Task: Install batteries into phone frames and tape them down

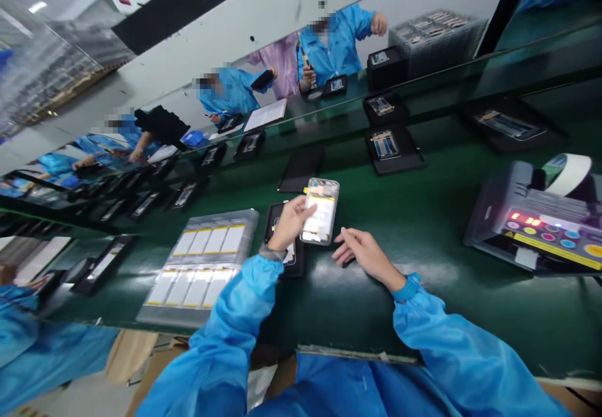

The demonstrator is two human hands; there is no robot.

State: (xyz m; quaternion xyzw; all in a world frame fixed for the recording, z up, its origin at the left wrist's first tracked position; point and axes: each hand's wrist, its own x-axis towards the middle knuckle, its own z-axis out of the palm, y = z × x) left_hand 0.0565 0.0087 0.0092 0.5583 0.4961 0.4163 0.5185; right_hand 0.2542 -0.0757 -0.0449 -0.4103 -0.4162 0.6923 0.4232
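Observation:
My left hand [290, 221] grips the left edge of an opened phone body [320, 210] with a white and yellow battery showing, held tilted above the green belt [414, 229]. Under it lies a black tray [288, 260], partly covered by my wrist. My right hand [360, 251] rests on the belt just right of the phone, fingers loosely stretched toward its lower corner, holding nothing. Both arms wear blue sleeves.
A clear tray of several white batteries [202, 263] lies left of my hands. A grey tape dispenser machine [536, 222] with lit buttons stands at the right. Black trays with phones [388, 147] ride the belt farther off. Several people in blue coats work across the belt.

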